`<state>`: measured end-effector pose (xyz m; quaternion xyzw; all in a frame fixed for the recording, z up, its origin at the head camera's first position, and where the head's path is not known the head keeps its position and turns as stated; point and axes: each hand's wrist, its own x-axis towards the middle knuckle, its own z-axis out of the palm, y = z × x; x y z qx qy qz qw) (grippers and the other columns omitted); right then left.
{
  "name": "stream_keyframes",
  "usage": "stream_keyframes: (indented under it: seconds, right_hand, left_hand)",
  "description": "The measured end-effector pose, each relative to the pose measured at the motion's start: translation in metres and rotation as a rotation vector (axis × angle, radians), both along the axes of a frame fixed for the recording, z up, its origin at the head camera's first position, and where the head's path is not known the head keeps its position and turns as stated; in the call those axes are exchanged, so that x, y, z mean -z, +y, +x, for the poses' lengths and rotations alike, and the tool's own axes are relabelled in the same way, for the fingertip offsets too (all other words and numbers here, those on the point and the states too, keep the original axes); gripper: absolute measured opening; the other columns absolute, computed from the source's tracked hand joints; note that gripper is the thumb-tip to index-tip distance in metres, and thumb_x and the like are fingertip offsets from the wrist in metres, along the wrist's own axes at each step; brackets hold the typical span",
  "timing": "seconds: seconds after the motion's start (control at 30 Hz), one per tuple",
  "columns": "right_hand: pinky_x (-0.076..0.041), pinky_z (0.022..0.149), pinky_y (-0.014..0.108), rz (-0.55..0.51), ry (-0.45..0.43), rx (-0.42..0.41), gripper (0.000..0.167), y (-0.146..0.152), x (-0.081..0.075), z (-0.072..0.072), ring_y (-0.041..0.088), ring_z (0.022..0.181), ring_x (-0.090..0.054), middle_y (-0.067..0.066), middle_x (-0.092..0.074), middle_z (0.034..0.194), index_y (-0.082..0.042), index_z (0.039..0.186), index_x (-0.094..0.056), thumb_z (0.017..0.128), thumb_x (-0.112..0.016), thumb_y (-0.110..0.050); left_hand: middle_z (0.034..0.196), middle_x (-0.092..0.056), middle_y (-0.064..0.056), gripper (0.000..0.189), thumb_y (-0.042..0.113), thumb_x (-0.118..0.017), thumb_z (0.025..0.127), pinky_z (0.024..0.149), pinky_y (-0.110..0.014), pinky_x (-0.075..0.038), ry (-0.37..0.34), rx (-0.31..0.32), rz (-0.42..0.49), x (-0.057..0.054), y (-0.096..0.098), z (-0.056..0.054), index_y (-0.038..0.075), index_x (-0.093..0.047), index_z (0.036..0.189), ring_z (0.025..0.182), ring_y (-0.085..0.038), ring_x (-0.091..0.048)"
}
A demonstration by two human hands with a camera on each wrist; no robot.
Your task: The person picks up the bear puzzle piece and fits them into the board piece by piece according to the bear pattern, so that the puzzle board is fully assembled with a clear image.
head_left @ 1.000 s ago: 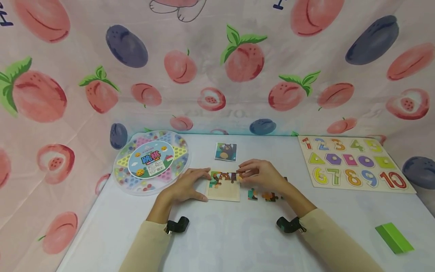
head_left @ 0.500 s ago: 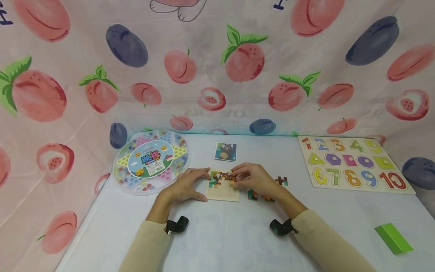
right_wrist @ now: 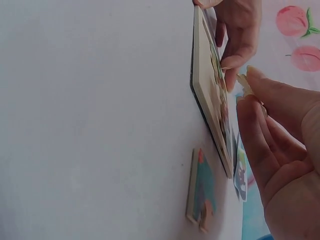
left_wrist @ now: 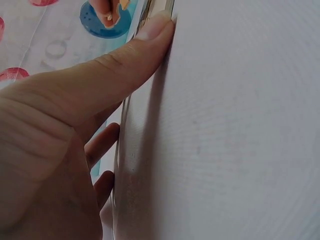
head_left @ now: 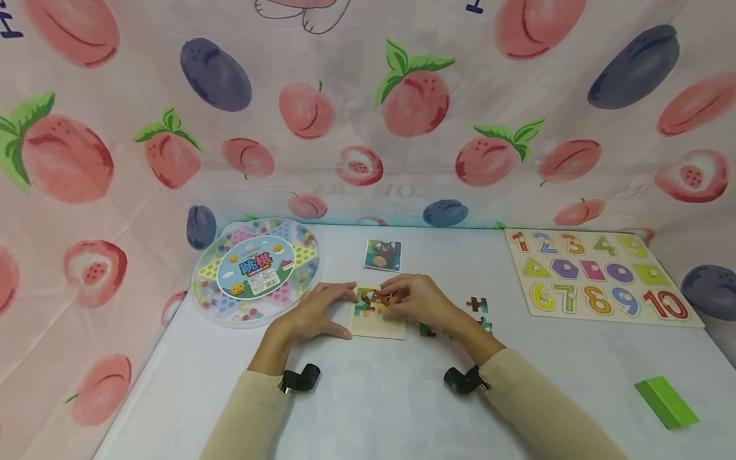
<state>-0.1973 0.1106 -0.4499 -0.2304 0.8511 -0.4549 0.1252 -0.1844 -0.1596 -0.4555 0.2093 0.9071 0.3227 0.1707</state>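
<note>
A square wooden puzzle board [head_left: 377, 328] lies mid-table with bear-picture pieces [head_left: 364, 303] along its top and left. My left hand [head_left: 313, 313] holds the board's left side, thumb at the near corner and index finger at the far one. Over the upper right of the board, my right hand [head_left: 422, 300] pinches a small jigsaw piece [right_wrist: 244, 84] between thumb and index finger. Its picture side is mostly hidden by the fingers. Loose jigsaw pieces lie right of the board: a brown-and-teal piece [head_left: 477, 304] and others partly under the right forearm, one teal piece [right_wrist: 202, 190] showing in the right wrist view.
Behind the board lies a small bear picture card [head_left: 382, 255]. A round Chinese checkers box [head_left: 259, 271] stands at the back left, a number-and-shape board [head_left: 598, 275] at the back right. Near the right edge is a green block [head_left: 667, 402]. Fruit-print cloth [head_left: 368, 115] hangs behind.
My right hand has moved left over the board with its pinched piece, uncovering more of the loose pieces on the right. The left hand stays in place on the board.
</note>
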Motion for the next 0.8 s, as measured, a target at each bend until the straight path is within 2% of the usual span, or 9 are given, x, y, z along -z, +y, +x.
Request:
stream_keyframes:
  seconds: [0.17,0.43,0.8]
  right_hand:
    - [-0.056,0.075,0.019,0.013,0.033,-0.008,0.032,-0.006,0.004,0.000,0.008,0.086,-0.071,0.013,-0.070,0.130,-0.006,0.115,-0.077,0.084,-0.083,-0.013]
    - [-0.056,0.072,0.016,0.051,0.057,-0.012,0.030,-0.013,0.010,-0.001,0.010,0.086,-0.072,0.012,-0.072,0.121,-0.005,0.110,-0.078,0.083,-0.084,-0.014]
    - [-0.055,0.068,0.016,0.137,0.101,-0.005,0.026,-0.021,0.009,0.000,0.006,0.079,-0.068,0.008,-0.076,0.114,-0.008,0.105,-0.081,0.081,-0.086,-0.017]
  left_hand:
    - [0.165,-0.040,0.006,0.059,0.033,-0.091,0.074,0.124,-0.059,-0.023,0.003,0.004,-0.002,-0.001,0.000,0.000,0.025,-0.064,0.126,0.151,-0.026,-0.034]
    - [0.165,-0.040,0.006,0.060,0.033,-0.091,0.074,0.124,-0.059,-0.023,0.000,0.005,0.002,-0.001,0.000,0.000,0.025,-0.064,0.127,0.151,-0.025,-0.033]
    - [0.165,-0.040,0.005,0.060,0.032,-0.090,0.074,0.123,-0.060,-0.023,0.012,0.016,0.007,0.000,0.000,-0.001,0.022,-0.064,0.127,0.151,-0.026,-0.034]
